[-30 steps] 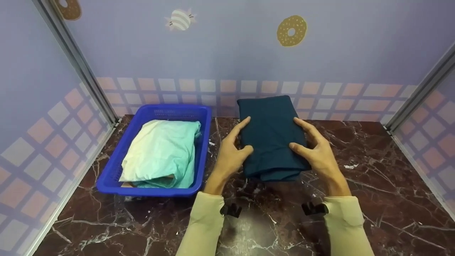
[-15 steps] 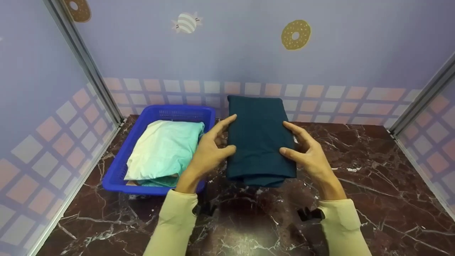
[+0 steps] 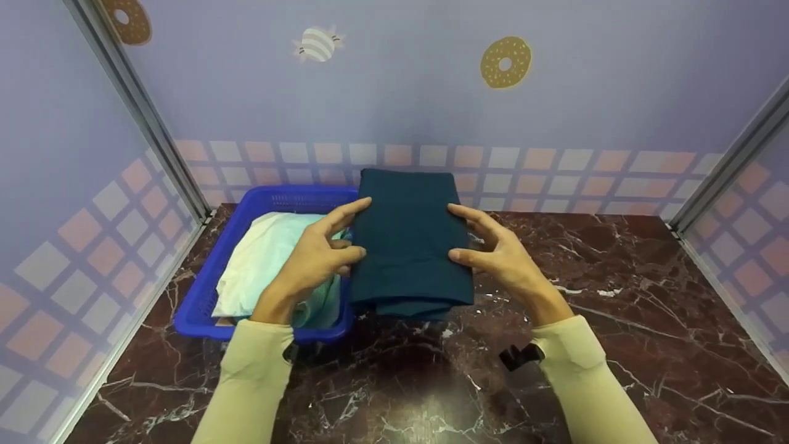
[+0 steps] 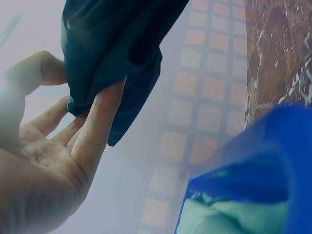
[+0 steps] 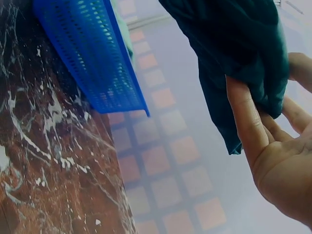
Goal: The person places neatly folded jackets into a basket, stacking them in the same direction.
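A folded dark teal cloth (image 3: 410, 240) is held up off the table between both hands. My left hand (image 3: 314, 256) grips its left edge, thumb on top and fingers beneath, as the left wrist view shows. On the opposite edge my right hand (image 3: 499, 253) pinches the cloth the same way; in the right wrist view its fingers (image 5: 248, 119) reach under the fabric. Left of the cloth stands a blue plastic basket (image 3: 206, 296) with a folded white-to-mint cloth (image 3: 259, 259) inside. My left hand and the teal cloth overlap the basket's right side in the head view.
The basket rests on a dark red marbled tabletop (image 3: 616, 345). A lilac back wall (image 3: 394, 92) with a tile pattern and painted sweets rises behind it. Side panels with metal posts (image 3: 142, 117) close off the left and right.
Both hands have carried the folded teal cloth leftward, from right of the basket to its right rim in the head view. The basket and the cloth inside it have stayed put.
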`<state>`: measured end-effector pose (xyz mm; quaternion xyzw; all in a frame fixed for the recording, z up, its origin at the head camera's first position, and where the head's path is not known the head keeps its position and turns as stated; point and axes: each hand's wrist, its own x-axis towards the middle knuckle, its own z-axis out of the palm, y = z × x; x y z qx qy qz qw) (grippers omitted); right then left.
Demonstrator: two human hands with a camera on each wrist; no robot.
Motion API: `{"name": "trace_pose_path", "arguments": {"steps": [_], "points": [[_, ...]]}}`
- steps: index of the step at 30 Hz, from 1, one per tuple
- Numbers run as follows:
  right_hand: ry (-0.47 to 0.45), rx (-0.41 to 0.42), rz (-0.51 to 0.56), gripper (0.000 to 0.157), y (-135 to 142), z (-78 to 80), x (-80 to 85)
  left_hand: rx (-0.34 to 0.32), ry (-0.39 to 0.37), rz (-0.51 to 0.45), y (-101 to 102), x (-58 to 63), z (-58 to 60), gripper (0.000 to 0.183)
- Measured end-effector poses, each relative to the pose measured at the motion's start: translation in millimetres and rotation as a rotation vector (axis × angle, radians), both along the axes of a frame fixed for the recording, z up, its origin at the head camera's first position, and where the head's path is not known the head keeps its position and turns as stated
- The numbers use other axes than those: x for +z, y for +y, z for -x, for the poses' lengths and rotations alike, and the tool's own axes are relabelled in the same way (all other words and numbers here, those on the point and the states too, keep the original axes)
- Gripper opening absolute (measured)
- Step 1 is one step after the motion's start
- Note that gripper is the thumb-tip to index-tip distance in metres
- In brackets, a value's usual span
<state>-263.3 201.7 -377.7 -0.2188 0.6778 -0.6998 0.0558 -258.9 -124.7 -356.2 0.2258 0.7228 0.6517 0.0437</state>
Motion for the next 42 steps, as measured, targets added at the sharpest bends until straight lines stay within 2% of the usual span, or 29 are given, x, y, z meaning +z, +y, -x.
{"name": "trace_pose_path", "arguments": {"steps": [4, 8, 15, 20, 26, 34, 38, 42], "points": [[-0.027, 0.031, 0.002, 0.077, -13, 4.4, 2.0, -0.008, -0.012, 0.025, -17, 2.9, 3.5, 0.076], [-0.017, 0.044, -0.003, 0.076, -28, 8.7, 0.2, 0.014, -0.022, 0.061, -32, 3.3, 5.9, 0.076], [-0.026, 0.073, 0.017, 0.076, -54, 17.6, -8.7, 0.096, -0.053, 0.085, -52, -2.0, 7.8, 0.073], [0.002, 0.008, -0.02, 0.077, -75, 23.3, -10.9, 0.17, -0.055, 0.061, -62, -4.9, 10.0, 0.069], [0.012, -0.044, -0.023, 0.078, -99, 26.2, -11.5, 0.23, -0.059, 0.061, -77, -4.7, 12.6, 0.067], [-0.049, -0.027, -0.02, 0.076, -134, 27.6, -10.8, 0.36, -0.096, 0.042, -98, -4.3, 15.6, 0.065], [-0.037, -0.01, -0.053, 0.074, -151, 27.9, -8.6, 0.416, -0.1, 0.08, -111, -4.7, 17.2, 0.065], [-0.056, 0.034, -0.067, 0.073, -164, 27.3, -7.4, 0.44, -0.106, 0.123, -124, -4.9, 14.8, 0.065]]}}
